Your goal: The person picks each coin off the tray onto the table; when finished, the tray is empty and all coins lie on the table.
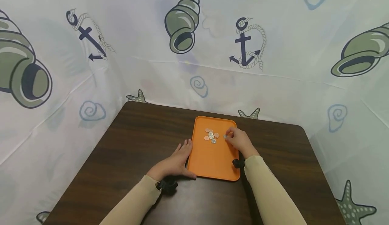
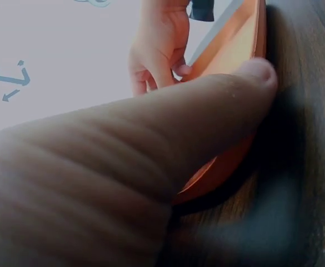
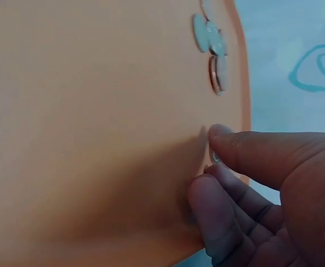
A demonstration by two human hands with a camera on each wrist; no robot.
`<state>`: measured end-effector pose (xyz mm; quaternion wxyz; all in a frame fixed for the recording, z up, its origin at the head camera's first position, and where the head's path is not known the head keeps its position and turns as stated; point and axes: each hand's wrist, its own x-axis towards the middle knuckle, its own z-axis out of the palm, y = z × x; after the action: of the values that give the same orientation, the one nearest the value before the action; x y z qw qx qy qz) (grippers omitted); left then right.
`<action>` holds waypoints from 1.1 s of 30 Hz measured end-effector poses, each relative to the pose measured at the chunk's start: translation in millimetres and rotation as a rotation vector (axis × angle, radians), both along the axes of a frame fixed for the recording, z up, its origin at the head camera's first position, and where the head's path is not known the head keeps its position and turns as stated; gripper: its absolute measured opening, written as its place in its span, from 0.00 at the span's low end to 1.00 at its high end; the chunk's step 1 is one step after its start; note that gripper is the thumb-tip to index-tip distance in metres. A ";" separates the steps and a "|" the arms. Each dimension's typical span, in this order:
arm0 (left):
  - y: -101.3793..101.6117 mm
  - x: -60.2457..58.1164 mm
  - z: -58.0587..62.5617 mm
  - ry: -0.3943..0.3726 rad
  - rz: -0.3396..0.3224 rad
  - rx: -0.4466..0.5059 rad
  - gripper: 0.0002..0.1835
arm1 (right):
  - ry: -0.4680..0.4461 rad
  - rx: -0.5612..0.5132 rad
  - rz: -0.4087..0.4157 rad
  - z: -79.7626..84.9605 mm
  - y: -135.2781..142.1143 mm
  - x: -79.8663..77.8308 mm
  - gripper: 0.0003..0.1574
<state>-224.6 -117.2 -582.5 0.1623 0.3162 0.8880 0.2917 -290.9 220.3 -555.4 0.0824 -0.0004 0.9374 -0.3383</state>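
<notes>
One of the hands [image 1: 240, 142] partly hides a coin [image 1: 225, 136]

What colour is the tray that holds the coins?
The tray is orange; it shows best in the head view.

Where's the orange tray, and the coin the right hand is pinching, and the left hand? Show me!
Orange tray [image 1: 209, 162]: head view, on its bare near part.
Silver-coloured coin [image 1: 225, 136]: head view, on the bit that shows.
Left hand [image 1: 177, 161]: head view, on the back of the hand.
</notes>
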 end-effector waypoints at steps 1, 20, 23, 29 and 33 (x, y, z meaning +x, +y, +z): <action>-0.3 -0.2 -1.1 -0.003 0.003 -0.002 0.80 | 0.001 0.009 0.009 0.2 -0.4 -2.0 0.18; 7.4 1.1 -8.5 0.059 0.028 -0.013 0.84 | -0.048 -0.002 0.025 0.5 -2.6 -14.0 0.09; 6.2 1.0 -8.1 0.078 0.027 -0.029 0.86 | -0.038 -0.084 0.015 3.1 -1.2 -9.7 0.11; 6.0 0.1 -9.5 0.124 0.049 -0.062 0.88 | 0.036 -0.203 -0.062 5.9 6.1 4.4 0.12; 5.4 0.8 -10.8 0.105 0.055 -0.065 0.89 | 0.045 -0.275 -0.131 1.5 9.6 21.7 0.11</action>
<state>-223.8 -111.8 -593.3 0.1178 0.3012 0.9126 0.2503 -269.2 229.9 -553.9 0.0384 0.0419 0.8819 -0.4681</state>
